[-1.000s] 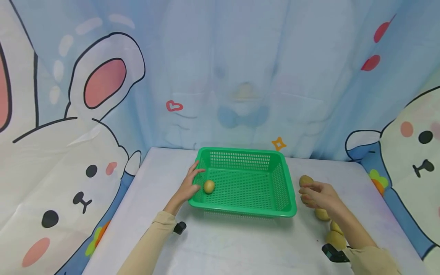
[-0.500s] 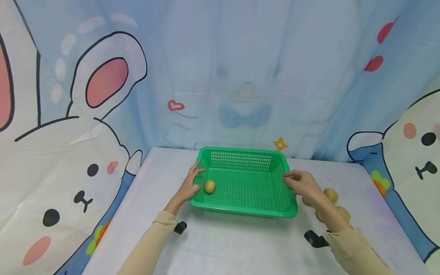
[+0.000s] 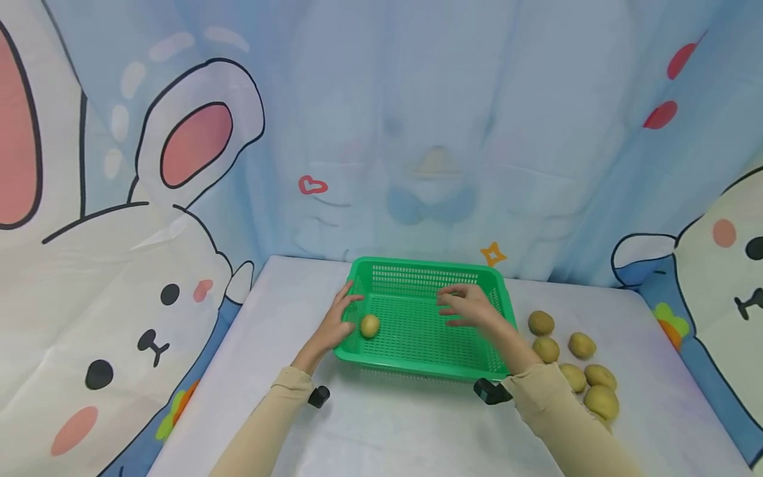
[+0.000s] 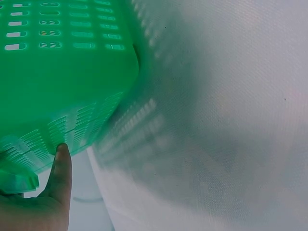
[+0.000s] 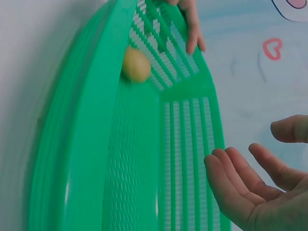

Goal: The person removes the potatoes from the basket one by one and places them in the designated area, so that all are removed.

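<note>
A green plastic basket [image 3: 417,371] with slotted walls stands on the table. My left hand [image 3: 334,324] holds its left rim, some fingers over the edge; in the left wrist view a finger [image 4: 61,168] lies against the outer wall. One potato [image 3: 369,326] rests inside near that hand, also visible in the right wrist view as a yellow potato [image 5: 136,64]. Above the basket's right half hovers my right hand [image 3: 471,308]. The right wrist view shows this hand [image 5: 264,187] with loosely bent fingers, the thumb apart and nothing between them.
Right of the basket, several potatoes lie loosely grouped on the white table, among them a far potato [image 3: 541,322] and a near potato [image 3: 602,402]. A blue curtain [image 3: 429,132] with cartoon rabbits hangs behind the table [image 3: 381,430] and along its sides.
My right hand has moved left from beside the potatoes, past the basket's right rim, to over its inside. The left hand stays at the left rim.
</note>
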The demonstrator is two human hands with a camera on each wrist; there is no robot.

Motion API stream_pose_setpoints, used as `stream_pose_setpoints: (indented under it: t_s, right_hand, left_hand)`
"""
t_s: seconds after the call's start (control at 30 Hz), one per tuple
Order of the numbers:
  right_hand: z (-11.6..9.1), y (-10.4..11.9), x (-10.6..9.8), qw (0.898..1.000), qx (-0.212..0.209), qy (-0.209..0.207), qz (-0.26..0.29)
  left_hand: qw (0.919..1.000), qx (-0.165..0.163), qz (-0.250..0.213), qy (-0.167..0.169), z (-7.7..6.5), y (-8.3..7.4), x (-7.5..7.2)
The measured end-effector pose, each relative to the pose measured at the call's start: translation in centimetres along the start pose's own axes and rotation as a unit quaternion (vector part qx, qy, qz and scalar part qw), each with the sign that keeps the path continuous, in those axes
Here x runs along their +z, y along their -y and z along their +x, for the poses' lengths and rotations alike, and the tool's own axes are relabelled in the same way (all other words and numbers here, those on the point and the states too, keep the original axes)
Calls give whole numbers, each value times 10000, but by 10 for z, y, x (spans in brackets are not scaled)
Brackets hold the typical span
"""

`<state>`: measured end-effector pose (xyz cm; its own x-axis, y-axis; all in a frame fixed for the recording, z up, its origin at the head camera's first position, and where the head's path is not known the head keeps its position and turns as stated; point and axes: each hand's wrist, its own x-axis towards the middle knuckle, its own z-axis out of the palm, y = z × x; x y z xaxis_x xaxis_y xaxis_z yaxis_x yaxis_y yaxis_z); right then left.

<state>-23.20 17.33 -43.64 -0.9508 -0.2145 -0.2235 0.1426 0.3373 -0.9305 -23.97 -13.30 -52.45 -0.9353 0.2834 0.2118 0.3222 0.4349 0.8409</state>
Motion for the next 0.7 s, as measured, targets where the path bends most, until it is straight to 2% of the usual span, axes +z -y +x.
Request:
stream_pose_setpoints:
  t_s: [0.13, 0.33, 0.5, 0.7]
  right_hand:
    - [17, 6, 24, 9992, 56, 260, 301]
    - [37, 10, 52, 9965, 153, 437, 691]
    - [52, 12, 73, 9915, 343, 528, 1139]
    - [64, 8, 96, 9899, 350, 508, 1279]
  left_hand:
    - [10000, -29, 67, -13, 0, 2, 0]
    - [9999, -55, 141, 4, 1, 3, 2]
    - [9999, -56, 133, 8, 2, 2, 2]
    - [10000, -64, 26, 39, 1, 4, 1]
